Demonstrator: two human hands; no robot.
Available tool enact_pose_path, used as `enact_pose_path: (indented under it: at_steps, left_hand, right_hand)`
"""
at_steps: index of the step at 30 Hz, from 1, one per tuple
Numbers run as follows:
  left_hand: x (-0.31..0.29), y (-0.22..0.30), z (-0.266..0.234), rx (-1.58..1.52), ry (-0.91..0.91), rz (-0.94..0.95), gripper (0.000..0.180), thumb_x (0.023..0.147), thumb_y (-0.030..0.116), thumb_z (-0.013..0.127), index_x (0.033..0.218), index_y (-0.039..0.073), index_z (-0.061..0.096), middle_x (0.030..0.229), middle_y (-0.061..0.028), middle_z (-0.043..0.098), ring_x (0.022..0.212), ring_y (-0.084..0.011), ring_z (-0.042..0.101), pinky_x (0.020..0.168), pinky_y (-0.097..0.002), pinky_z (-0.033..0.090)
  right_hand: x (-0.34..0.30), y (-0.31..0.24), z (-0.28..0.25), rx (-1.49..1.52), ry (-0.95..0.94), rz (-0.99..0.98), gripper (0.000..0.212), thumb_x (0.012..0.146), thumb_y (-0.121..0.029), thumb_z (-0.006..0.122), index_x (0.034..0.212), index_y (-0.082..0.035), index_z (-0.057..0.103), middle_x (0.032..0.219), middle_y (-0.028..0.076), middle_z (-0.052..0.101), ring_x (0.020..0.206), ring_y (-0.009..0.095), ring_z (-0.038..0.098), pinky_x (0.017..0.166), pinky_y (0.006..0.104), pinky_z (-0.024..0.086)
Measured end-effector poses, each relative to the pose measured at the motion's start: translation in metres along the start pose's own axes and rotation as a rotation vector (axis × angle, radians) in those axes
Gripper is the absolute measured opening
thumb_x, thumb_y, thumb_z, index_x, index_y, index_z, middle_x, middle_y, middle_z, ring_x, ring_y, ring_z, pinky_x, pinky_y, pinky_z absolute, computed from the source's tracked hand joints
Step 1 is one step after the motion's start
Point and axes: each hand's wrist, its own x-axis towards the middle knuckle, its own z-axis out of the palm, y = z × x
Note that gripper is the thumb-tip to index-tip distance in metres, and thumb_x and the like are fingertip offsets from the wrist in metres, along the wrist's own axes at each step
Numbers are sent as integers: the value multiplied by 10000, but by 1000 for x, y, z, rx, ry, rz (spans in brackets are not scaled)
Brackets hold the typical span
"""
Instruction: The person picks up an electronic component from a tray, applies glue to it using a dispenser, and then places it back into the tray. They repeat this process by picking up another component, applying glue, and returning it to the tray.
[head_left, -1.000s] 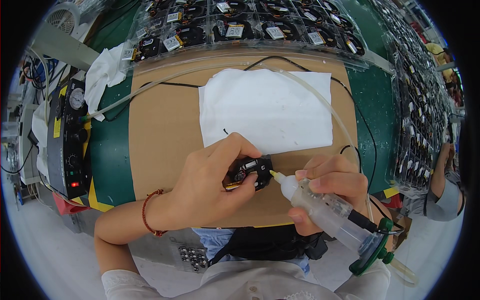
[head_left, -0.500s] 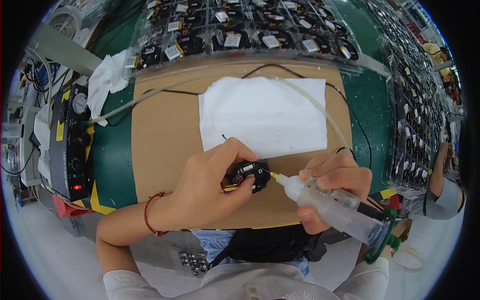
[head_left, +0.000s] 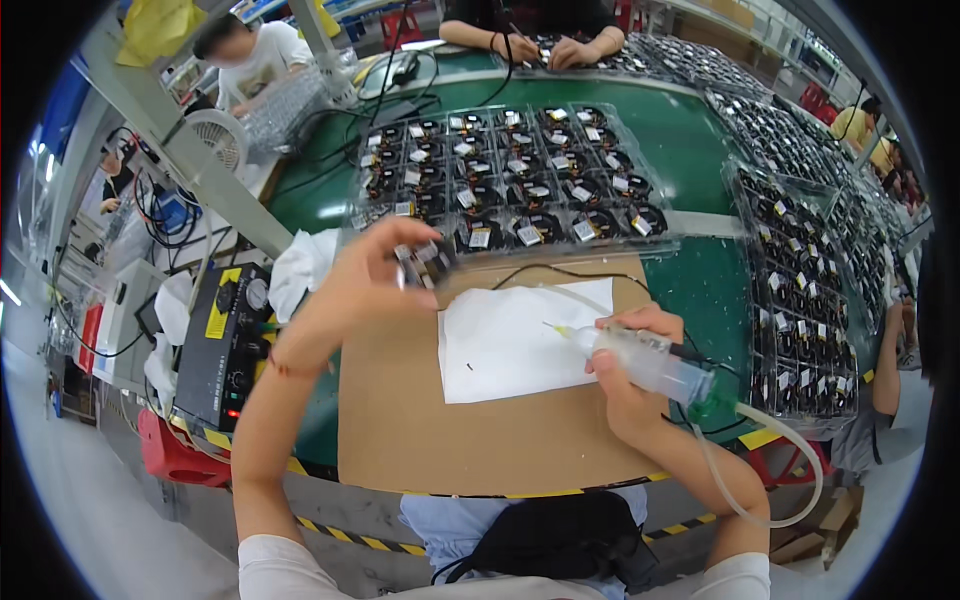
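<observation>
Because your left hand (head_left: 350,290) has the small black part (head_left: 428,266) closed between thumb and fingers, raised near the front left corner of the clear tray (head_left: 570,246), treat it as a light, rigid piece. Judge it fragile rather than heavy, with a smooth shell that may slip under a loose pinch. Take hold by the outer rim, thumb and fingertips on opposite edges, and apply no pressure to its face.

Your right hand (head_left: 638,368) is wrapped around the translucent syringe (head_left: 660,366), its yellow nozzle (head_left: 563,330) directed left over the white sheet (head_left: 510,350). Expect a stiff, possibly slick barrel; grip it at mid-length and allow for drag from the attached hose (head_left: 819,470).

Note the limits of the view. Motion blurs the black part, so its surface detail cannot be read. Your fingers cover part of its edge, leaving the exact contact points unclear. Whether it touches the tray cannot be told. Your right hand hides part of the barrel, and the fill level is not discernible.
</observation>
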Motion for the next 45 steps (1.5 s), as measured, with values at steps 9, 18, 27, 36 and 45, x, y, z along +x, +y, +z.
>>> enact_pose_path:
  at_steps: [9,18,27,36,45]
  left_hand:
    - [56,-23,-116,798,244,-31,560,633,83,752,1159,70,558,1125,-66,549,932,-213,543,818,-317,439]
    - [87,-35,-128,919,343,5,405,680,225,721,1023,34,626,968,-126,631,906,-266,581,781,-353,462]
    - [135,-59,-121,1196,689,-394,539,714,457,678,938,-32,644,1098,-220,557,1024,-412,511,837,-452,447]
    - [133,-66,-114,1305,846,-193,442,674,383,654,826,-31,665,911,-228,619,894,-387,580,775,-427,468]
    - [93,-48,-102,7,741,114,108,805,134,515,759,37,506,749,-75,614,657,-211,605,581,-274,479]
  right_hand:
    - [1,4,8,-55,-53,-4,369,760,25,622,1040,-37,390,988,112,488,832,158,547,730,265,462]
    - [2,13,4,-131,-72,-48,368,766,15,630,1040,-35,391,981,110,510,892,153,551,772,273,460]
    - [1,18,9,-106,-49,-6,365,765,-3,642,1034,-38,398,962,105,530,893,147,543,787,270,443]
    - [4,17,12,-37,-27,-25,375,741,-93,691,1000,-54,422,894,64,460,775,129,461,695,269,396]
    - [3,9,15,-41,-4,-21,354,740,-105,699,983,-47,448,861,53,493,762,122,496,662,257,417]
